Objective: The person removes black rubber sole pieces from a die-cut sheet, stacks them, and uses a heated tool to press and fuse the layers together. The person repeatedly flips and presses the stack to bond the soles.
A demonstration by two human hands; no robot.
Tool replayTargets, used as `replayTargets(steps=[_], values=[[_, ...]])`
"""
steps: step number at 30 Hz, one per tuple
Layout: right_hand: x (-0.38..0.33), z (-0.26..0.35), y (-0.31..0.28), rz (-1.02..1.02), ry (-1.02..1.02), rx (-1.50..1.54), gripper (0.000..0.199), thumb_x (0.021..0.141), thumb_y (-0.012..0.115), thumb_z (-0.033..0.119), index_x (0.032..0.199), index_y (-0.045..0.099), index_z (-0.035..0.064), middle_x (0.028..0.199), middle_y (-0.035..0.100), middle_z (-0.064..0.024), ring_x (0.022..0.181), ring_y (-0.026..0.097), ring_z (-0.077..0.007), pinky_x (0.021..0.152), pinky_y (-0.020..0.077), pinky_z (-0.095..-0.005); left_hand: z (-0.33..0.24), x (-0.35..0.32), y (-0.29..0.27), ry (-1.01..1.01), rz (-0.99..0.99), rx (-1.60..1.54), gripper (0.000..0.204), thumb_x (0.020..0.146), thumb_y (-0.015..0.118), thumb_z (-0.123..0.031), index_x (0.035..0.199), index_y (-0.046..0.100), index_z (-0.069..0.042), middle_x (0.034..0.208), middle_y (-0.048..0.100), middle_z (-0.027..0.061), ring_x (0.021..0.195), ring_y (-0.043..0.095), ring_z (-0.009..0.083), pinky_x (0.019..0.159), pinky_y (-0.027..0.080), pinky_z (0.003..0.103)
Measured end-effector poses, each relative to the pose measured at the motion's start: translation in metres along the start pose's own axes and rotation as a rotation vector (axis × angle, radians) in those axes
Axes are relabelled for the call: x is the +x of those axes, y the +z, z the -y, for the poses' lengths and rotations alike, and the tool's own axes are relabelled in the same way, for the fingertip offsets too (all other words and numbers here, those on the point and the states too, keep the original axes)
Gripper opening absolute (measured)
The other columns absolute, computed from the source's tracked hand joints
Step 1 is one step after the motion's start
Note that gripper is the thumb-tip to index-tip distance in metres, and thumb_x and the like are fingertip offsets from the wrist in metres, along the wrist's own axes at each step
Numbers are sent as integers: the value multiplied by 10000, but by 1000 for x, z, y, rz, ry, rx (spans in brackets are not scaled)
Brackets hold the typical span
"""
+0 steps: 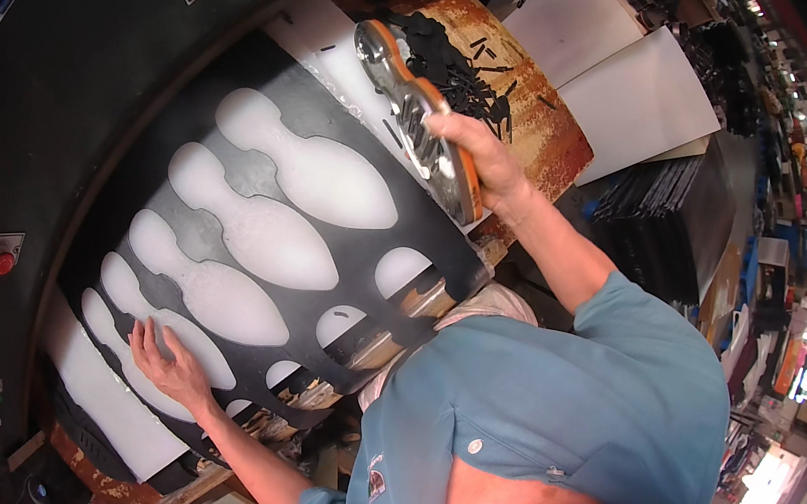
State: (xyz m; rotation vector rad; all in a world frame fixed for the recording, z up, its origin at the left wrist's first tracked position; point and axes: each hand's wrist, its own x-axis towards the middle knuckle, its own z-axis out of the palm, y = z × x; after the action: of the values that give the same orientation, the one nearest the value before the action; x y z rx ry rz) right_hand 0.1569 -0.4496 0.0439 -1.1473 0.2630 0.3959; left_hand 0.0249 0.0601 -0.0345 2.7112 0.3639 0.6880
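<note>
A black sheet (208, 221) with a row of sole-shaped holes lies over a white board (138, 426), which shows through the holes. My left hand (170, 364) rests on the sheet's left part, across one of the holes, fingers spread and holding nothing. To the right, my right hand (483, 157) is wrapped round a sole-shaped cutting die (415, 115), a shiny metal form with an orange rim. The die is held tilted on its side near the sheet's right edge. Its far face is hidden from me.
Behind the die, a rusty brown plate (529, 85) bears a heap of black scraps (450, 60). White sheets (631, 93) and a stack of black sheets (666, 215) stand at the right. A dark machine body with a red button (3, 263) curves along the left and far side.
</note>
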Motion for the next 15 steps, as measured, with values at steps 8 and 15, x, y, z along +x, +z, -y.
replayTargets(steps=[8, 15], values=[[5, -59, 25, -171, -801, -1471, 996, 730, 937, 561, 1459, 612, -35, 1321, 537, -278, 1167, 579, -459, 1051, 487, -543, 4, -1, 0, 36, 1, -16, 311, 1056, 693, -143, 1353, 719, -56, 1513, 615, 152, 1455, 529, 346, 1175, 458, 460], [34, -55, -20, -14, -881, -1217, 374, 1018, 733, 195, 1348, 734, 21, 1165, 711, -119, 1022, 696, -242, 888, 578, -353, 8, -2, 0, 52, 1, -44, 307, 1065, 691, -162, 1356, 720, -68, 1524, 607, 145, 1467, 519, 337, 1171, 462, 455]])
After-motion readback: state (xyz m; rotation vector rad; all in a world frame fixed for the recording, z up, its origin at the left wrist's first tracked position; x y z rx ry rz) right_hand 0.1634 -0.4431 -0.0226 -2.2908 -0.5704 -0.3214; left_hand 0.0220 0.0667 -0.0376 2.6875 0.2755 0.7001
